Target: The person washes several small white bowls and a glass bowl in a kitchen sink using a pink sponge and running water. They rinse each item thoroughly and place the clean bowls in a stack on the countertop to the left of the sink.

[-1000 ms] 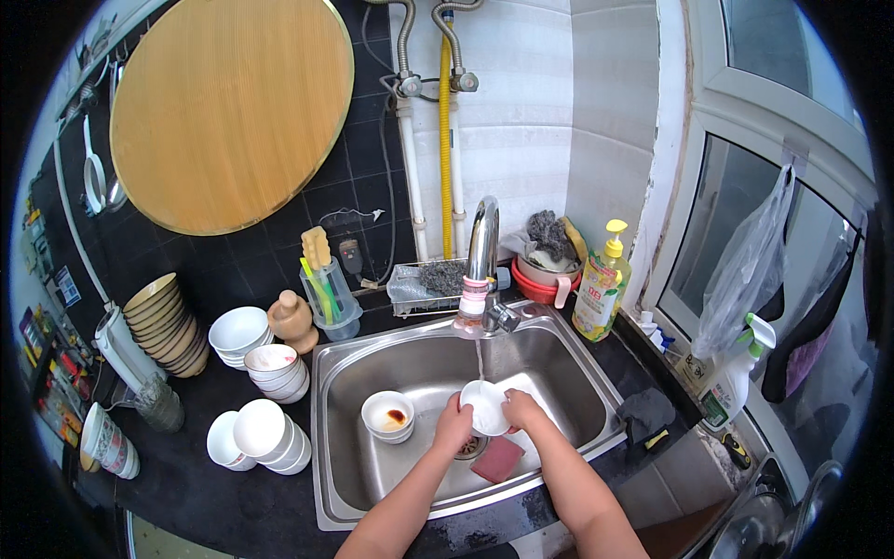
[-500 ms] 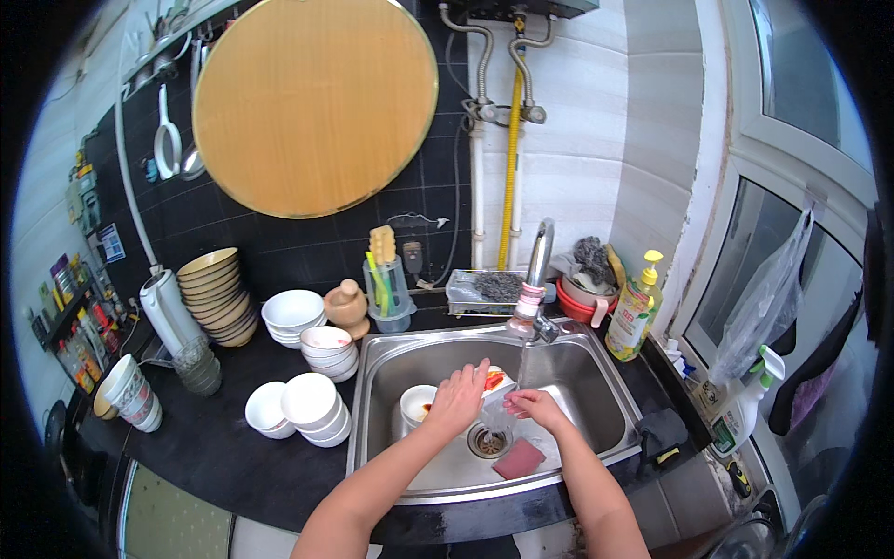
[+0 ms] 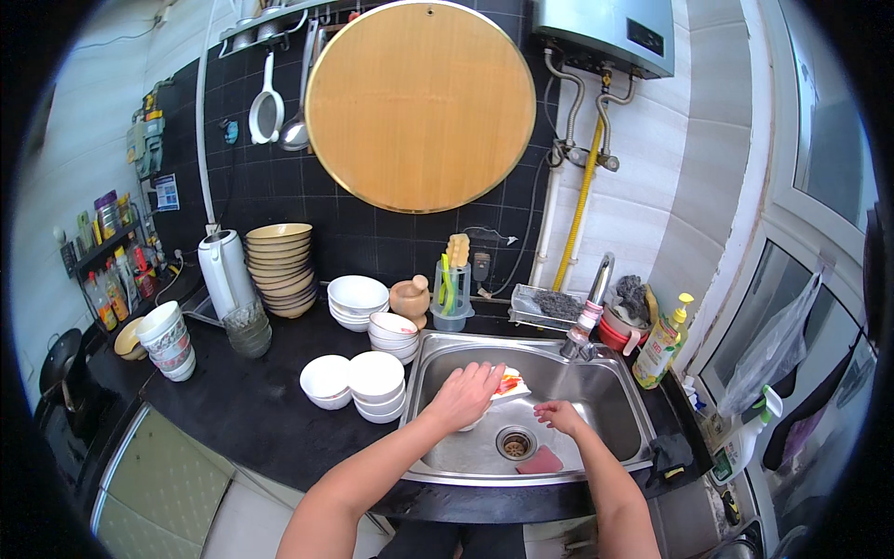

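My left hand (image 3: 466,398) is over the left half of the steel sink (image 3: 596,373), its fingers closed on a white dish with red and orange markings (image 3: 509,384). The dish is tilted, and my hand hides part of it. Below that hand a bit of white rim shows; the rest is hidden. My right hand (image 3: 559,416) hangs over the basin to the right of the dish, fingers apart and holding nothing. A pinkish-red cloth or sponge (image 3: 540,460) lies on the sink floor beside the drain (image 3: 515,443). The tap (image 3: 592,303) stands behind, with no stream visible.
White bowls (image 3: 376,377) are stacked on the black counter left of the sink, near a wooden mortar (image 3: 410,300) and beige bowls (image 3: 279,270). A yellow-capped soap bottle (image 3: 659,347) stands right of the tap. A spray bottle (image 3: 747,438) is farther right.
The view has swung left and up. The water stream from the tap is gone. My right hand has drawn back from beside the dish, its fingers loosened. My left hand still holds the dish.
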{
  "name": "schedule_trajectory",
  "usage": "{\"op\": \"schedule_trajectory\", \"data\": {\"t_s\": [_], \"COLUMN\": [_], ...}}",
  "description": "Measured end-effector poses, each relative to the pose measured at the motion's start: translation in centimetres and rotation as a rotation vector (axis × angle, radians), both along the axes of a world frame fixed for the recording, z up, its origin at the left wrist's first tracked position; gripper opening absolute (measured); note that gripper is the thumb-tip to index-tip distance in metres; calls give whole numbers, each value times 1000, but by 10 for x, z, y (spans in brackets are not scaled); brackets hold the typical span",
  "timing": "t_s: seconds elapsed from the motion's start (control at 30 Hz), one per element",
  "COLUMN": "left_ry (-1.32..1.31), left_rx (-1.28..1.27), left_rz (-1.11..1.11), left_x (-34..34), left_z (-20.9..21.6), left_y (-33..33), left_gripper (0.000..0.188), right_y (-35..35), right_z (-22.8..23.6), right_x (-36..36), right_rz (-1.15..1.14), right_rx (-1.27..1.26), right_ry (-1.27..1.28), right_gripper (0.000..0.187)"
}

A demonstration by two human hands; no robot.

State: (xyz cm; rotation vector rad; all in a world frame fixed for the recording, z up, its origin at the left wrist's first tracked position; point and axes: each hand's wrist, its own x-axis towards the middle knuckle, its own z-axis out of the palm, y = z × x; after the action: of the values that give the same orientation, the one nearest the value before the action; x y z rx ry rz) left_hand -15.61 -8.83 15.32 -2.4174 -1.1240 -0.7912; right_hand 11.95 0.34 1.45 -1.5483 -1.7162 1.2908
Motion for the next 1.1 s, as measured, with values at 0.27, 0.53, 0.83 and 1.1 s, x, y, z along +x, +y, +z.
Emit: {"op": "schedule_trajectory", "data": {"t_s": [0.27, 0.53, 0.83, 1.1], "left_ry": [-249, -881, -1212, -1260], "left_rx": [-16, -61, -327, -521], "left_rz": [24, 154, 556, 724], "left_x": [-23, -90, -244, -278], "left_z": [7, 50, 26, -18], "left_y": [-12, -5, -19, -27], "left_gripper": [45, 28, 22, 10], "right_y": [-23, -29, -13, 2], "right_z": [21, 41, 24, 6], "right_x": [-33, -51, -81, -110], "right_rz": [51, 82, 98, 160], "right_rx": [-27, -28, -77, -123], "right_ry": [31, 21, 5, -43], "right_gripper": [23, 24, 26, 27]}}
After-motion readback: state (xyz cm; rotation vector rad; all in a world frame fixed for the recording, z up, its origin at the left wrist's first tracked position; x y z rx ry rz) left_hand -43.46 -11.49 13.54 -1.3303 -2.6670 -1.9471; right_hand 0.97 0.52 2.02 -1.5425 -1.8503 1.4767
